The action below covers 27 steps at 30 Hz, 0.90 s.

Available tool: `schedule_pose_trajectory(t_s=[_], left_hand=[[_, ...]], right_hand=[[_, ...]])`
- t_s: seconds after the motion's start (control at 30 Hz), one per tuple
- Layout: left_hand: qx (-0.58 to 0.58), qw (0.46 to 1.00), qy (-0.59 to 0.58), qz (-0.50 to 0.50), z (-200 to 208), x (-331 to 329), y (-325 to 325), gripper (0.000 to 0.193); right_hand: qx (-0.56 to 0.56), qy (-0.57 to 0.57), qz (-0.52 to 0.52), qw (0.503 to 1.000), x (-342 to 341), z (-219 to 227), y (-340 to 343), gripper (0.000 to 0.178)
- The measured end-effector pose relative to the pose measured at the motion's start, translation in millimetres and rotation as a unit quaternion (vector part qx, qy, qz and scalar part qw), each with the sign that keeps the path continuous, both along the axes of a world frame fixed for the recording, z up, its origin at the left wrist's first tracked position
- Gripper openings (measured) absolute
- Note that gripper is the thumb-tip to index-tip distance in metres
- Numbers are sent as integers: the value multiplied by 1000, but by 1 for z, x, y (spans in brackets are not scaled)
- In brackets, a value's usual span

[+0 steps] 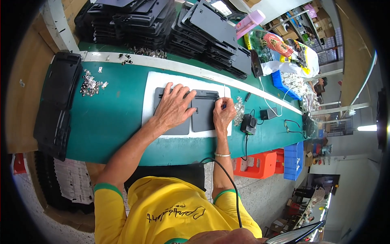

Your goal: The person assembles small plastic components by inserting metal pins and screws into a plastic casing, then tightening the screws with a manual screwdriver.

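A dark grey plastic panel [203, 116] with a slotted upper edge lies on a white padded sheet [154, 80]. My left hand [174, 107] rests on its left part, fingers spread. At the panel's upper right corner is my right hand [224, 114], thumb and fingers pinched together. A trace of blue shows between those fingertips, but what they hold is too small and covered to make out. Small shiny metal pieces [239, 110] lie in a heap just right of that hand. Another heap of small metal pieces [92, 84] sits farther left on the green tabletop [118, 118].
Tall stacks of black panels [211, 28] stand behind a white rail [174, 65]. More panels [57, 101] lie at the left edge. Rightward are a black adapter [248, 124], glasses [292, 126] and a blue tray [280, 83] of white parts. A red stool [258, 164] stands below.
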<state>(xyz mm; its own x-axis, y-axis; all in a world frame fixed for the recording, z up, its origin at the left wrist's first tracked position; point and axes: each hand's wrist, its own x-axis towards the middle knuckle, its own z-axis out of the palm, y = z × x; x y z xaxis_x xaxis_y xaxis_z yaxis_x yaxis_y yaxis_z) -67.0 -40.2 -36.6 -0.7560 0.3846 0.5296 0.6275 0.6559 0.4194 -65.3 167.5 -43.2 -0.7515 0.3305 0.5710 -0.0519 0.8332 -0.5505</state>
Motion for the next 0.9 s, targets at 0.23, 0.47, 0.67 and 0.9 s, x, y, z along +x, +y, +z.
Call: schedule_pose_trajectory(t_s=[0.23, 0.47, 0.67, 0.9], left_hand=[[4, 1000, -6, -4, -2, 0, 1, 51], [6, 1000, -13, -5, -1, 0, 1, 52], [5, 1000, -12, -5, -1, 0, 1, 52], [5, 1000, -5, -4, -1, 0, 1, 53]], right_hand=[[21, 1, -14, 1000, -2, -6, 3, 8], [-6, 7, -7, 1000, -2, -4, 3, 8], [-28, 17, -1, 999, -1, 0, -2, 8], [-3, 21, 0, 1000, -1, -1, 0, 8]])
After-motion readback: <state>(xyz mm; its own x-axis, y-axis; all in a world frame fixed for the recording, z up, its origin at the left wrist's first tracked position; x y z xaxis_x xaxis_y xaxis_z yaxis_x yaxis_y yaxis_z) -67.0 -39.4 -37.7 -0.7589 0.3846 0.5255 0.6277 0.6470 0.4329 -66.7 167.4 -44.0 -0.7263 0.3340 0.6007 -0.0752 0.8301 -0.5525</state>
